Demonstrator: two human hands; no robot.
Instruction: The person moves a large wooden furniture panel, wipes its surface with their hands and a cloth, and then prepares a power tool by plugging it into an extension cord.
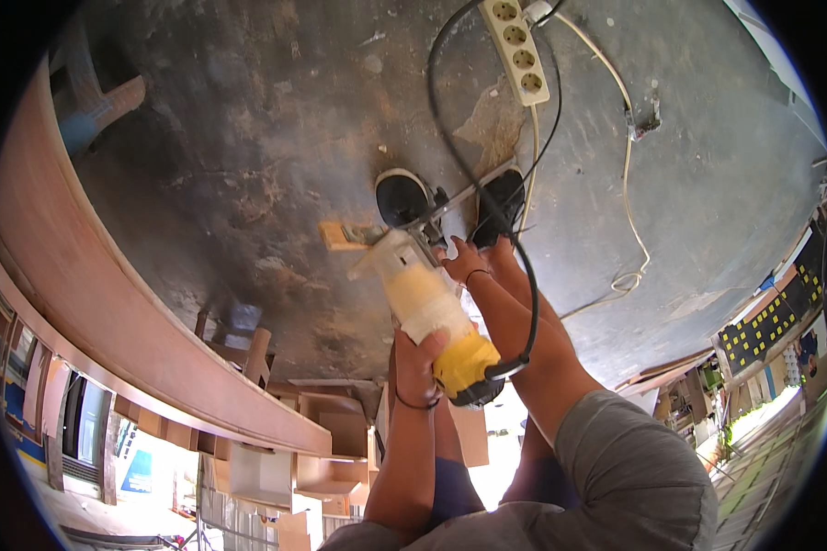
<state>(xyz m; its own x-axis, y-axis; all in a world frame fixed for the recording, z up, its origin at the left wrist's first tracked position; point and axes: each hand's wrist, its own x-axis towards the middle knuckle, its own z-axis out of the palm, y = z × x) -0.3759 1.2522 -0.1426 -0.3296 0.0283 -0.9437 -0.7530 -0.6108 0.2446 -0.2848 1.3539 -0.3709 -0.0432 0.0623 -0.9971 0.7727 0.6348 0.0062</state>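
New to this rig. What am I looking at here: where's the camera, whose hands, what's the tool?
There is no machine here, just a person working with two bare hands. The single picture comes from a wide fisheye camera worn on the person's head, looking down, so straight edges bend near the rim and the forearms enter from the lower edge.

The left hand wraps the yellow rear of a handheld power tool with a pale, dusty body; its black cord loops up toward a white power strip. The right hand is up at the tool's front end, though what its grip closes on is hard to tell.

The tool's base rests on a small wooden piece lying on a dark, stained concrete floor. The person's black shoes stand just beyond. A long curved wooden board runs along the left.
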